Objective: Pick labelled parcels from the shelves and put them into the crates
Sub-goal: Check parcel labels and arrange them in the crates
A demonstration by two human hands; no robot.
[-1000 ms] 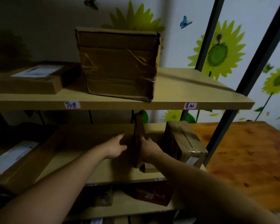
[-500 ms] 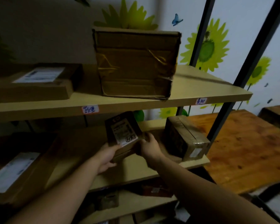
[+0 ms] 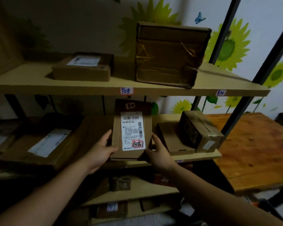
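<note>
the flat cardboard parcel (image 3: 131, 129) stands on end, its long axis running up and down and its broad labelled face turned toward the camera. its white shipping label (image 3: 132, 128) reads right way up, barcode at the top, with a red-bordered handwritten sticker (image 3: 137, 143) at the label's lower right corner. the left hand (image 3: 100, 150) grips the parcel's lower left edge, thumb on the front face and fingers curled behind. the right hand (image 3: 160, 154) grips the lower right edge and corner in the same way. the parcel's bottom edge sits at the front lip of the middle shelf (image 3: 206, 156); whether it rests on the board or hangs just clear of it cannot be told

just right of the parcel a low flat box (image 3: 171, 142) lies on that shelf, with a taped brown box (image 3: 201, 131) lying on its right part. left of the parcel lies a wide flat parcel (image 3: 39, 149), its white label facing up. directly above the parcel runs the upper shelf (image 3: 72, 88), with a small handwritten tag (image 3: 126, 91) on its front edge. up and to the right of the parcel stands a large taped carton (image 3: 168, 53); up and to the left lies a labelled flat box (image 3: 83, 67). below the parcel a lower shelf (image 3: 153, 188) carries a small dark box (image 3: 121, 183). far right of the parcel, beyond the black shelf upright (image 3: 240, 110), stands a wooden table (image 3: 255, 147)
</note>
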